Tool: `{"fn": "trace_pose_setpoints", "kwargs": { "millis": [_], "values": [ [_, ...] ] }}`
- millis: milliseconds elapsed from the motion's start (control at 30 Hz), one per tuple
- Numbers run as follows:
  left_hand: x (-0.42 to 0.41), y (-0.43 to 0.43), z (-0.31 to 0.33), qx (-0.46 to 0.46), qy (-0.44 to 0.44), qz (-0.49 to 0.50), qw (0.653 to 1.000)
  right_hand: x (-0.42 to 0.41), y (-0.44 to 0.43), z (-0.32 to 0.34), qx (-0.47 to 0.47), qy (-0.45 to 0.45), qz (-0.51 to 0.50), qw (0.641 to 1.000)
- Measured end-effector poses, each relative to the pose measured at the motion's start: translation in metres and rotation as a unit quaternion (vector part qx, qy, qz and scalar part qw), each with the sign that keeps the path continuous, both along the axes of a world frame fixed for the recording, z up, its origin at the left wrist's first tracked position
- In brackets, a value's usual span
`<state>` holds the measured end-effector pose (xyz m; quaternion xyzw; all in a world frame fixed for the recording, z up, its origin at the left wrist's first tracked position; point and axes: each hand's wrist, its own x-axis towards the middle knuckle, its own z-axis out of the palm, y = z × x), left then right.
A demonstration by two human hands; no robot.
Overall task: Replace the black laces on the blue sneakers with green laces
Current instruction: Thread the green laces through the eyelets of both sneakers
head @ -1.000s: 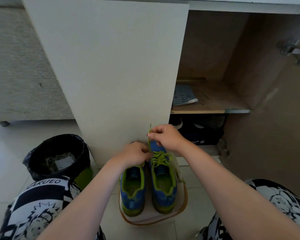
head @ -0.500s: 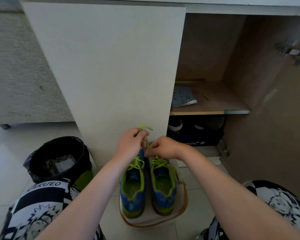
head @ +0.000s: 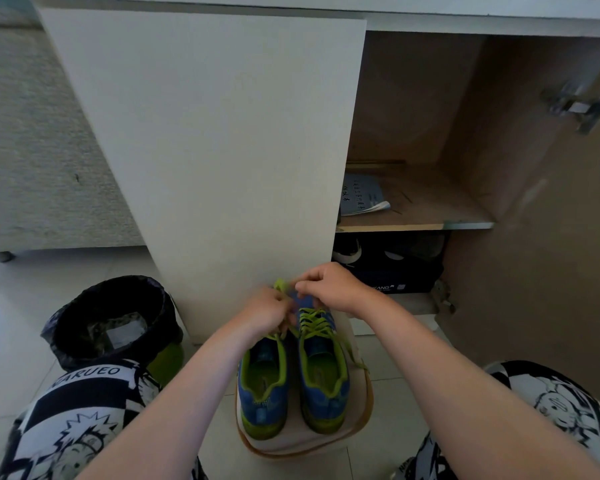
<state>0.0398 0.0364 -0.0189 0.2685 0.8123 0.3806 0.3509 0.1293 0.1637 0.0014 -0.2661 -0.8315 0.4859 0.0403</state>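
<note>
Over left sneaker [head: 262, 386] tongue, left hand [head: 269, 311] curled round green lace [head: 280, 285]; right hand [head: 326, 289] pinching same lace just beyond, toeward; sneaker long axis pointing away.

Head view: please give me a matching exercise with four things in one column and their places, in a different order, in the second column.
Things
1. bin
2. booklet
3. blue sneakers
4. green lace end

Places
a. on the beige mat
b. pinched by the left hand and right hand
c. on the cabinet shelf
d. on the floor, far left

Pairs: 1-d, 2-c, 3-a, 4-b
</note>
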Motion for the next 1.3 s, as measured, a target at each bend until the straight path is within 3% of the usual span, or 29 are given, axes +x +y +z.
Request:
{"fn": "trace_pose_setpoints", "kwargs": {
  "millis": [167,233,367,500,567,633,700,767,967,1167,1300],
  "values": [
    [-0.012,0.0,0.008,0.046,0.074,0.083,0.993,0.008,0.005,-0.012,0.116,-0.111,0.044,0.986],
    [-0.016,-0.006,0.012,0.041,0.144,0.092,0.984,0.017,0.003,-0.014,0.13,-0.164,0.073,0.975],
    [-0.021,-0.019,0.017,-0.115,0.343,0.022,0.932,0.022,0.003,-0.024,0.151,-0.212,0.095,0.961],
    [-0.02,-0.03,0.012,-0.304,0.377,-0.047,0.874,0.024,0.006,-0.033,0.168,-0.221,0.103,0.955],
    [-0.017,-0.029,0.012,-0.314,0.412,-0.056,0.853,0.027,0.008,-0.036,0.178,-0.209,0.099,0.956],
    [-0.013,-0.019,0.007,-0.241,0.438,-0.113,0.859,0.028,0.009,-0.038,0.181,-0.2,0.091,0.959],
    [-0.005,-0.008,0.002,-0.149,0.371,-0.187,0.897,0.029,0.011,-0.04,0.18,-0.194,0.086,0.961],
    [0.004,-0.002,-0.004,-0.136,0.293,-0.229,0.918,0.03,0.012,-0.04,0.185,-0.192,0.087,0.96],
    [0.002,0.008,-0.008,-0.187,0.273,-0.283,0.901,0.037,0.013,-0.05,0.124,-0.165,0.063,0.976],
    [-0.009,0.012,-0.003,-0.234,0.251,-0.284,0.895,0.039,0.023,-0.06,-0.007,-0.161,0.019,0.987],
    [-0.008,0.011,-0.006,-0.273,0.201,-0.274,0.9,0.041,0.027,-0.057,-0.003,-0.17,0.043,0.985]
  ]
}}
